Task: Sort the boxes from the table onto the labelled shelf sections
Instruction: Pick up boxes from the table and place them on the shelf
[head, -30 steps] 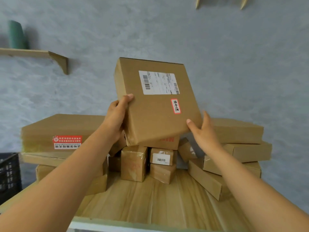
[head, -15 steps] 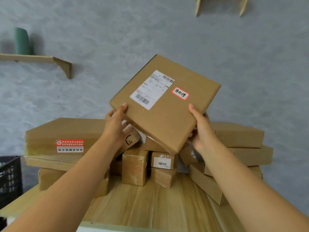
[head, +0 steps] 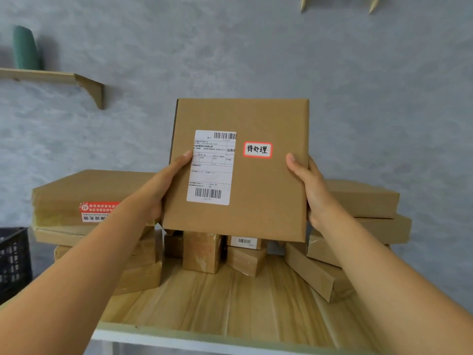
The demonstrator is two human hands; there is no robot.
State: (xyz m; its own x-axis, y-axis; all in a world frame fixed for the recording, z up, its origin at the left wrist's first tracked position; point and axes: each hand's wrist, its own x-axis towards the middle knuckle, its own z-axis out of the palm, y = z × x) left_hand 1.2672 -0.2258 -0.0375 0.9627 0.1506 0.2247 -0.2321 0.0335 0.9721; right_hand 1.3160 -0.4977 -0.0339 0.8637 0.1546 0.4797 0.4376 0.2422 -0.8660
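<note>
Table (head: 230,298) across the lower frame is loaded with a pile of boxes (head: 84,201) left, centre and right, so most sorting is judged undone. No labelled shelf sections are seen (only a small wall shelf (head: 51,78) upper left). One flat box (head: 256,201) is held upright at centre frame above the pile, red-bordered sticker (head: 257,149) facing the camera. It is gripped at its edges: left hand (head: 156,185) with thumb on the front, right hand (head: 307,183) likewise, other fingers hidden behind.

Flat box (head: 258,190) upright — left hand (head: 156,190), right hand (head: 311,190) gripping edges
</note>
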